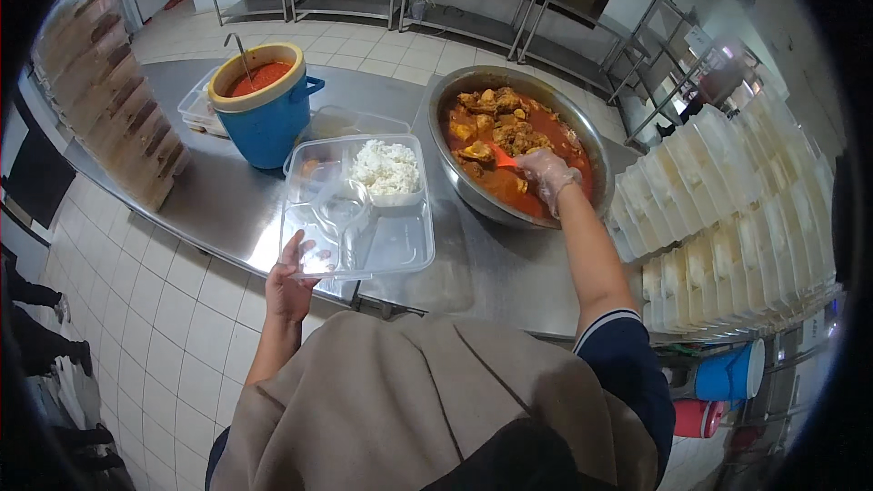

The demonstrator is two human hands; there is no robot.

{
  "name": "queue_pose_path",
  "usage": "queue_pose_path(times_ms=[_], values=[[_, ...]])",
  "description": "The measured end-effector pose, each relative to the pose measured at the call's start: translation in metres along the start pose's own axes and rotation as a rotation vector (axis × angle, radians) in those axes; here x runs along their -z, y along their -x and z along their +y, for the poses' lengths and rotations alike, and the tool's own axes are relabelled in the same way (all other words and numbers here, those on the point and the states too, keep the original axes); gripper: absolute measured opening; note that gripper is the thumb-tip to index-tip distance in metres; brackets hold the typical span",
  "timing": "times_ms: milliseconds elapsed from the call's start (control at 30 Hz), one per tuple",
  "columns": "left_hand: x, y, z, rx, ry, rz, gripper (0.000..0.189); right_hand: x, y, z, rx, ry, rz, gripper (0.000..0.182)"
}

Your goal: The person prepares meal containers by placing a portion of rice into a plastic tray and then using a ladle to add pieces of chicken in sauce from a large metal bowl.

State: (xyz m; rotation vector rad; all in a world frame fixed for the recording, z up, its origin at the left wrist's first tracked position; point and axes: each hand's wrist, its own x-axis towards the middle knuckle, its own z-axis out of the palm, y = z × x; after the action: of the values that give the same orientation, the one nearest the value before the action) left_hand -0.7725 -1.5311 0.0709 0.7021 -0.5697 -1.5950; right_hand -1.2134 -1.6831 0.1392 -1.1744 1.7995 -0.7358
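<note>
My left hand (290, 283) grips the near left corner of a clear plastic compartment tray (402, 239), its fingers showing through the plastic. A mound of white rice (386, 167) fills the tray's far right compartment. A reddish patch shows at its far left; whether it is in the tray or beneath cannot be told. In a clear plastic glove, my right hand (549, 177) holds an orange utensil (503, 155) inside a large steel bowl (443, 174). Chicken-like pieces (515, 136) in red-orange sauce (501, 187) fill that bowl. The utensil's tip meets one piece.
A blue cooler (262, 133) of red sauce with a ladle (240, 58) stands on the steel table (211, 198). Tall stacks of filled containers rise at left (116, 95) and right (736, 239). Steel benches (354, 0) line the wall. Other people's legs (48, 334) show at left.
</note>
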Motion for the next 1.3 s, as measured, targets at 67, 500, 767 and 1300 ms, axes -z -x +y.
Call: queue_pose_path(times_ms=[67, 500, 767, 1300], values=[[-0.004, 0.001, -0.002, -0.020, -0.006, -0.004, 0.072, -0.007, -0.006, 0.001, 0.038, -0.002, -0.006, 0.017], [-0.042, 0.000, -0.003, -0.068, -0.019, -0.023, 0.073, 0.022, 0.022, 0.000, -0.006, -0.281, 0.031, 0.019], [-0.065, -0.025, -0.017, -0.054, -0.003, -0.074, 0.070, 0.041, 0.038, 0.007, 0.135, -0.374, 0.037, 0.020], [-0.132, -0.095, -0.060, -0.119, 0.068, -0.009, 0.068, 0.095, 0.099, -0.061, 0.217, -0.116, 0.049, 0.026]])
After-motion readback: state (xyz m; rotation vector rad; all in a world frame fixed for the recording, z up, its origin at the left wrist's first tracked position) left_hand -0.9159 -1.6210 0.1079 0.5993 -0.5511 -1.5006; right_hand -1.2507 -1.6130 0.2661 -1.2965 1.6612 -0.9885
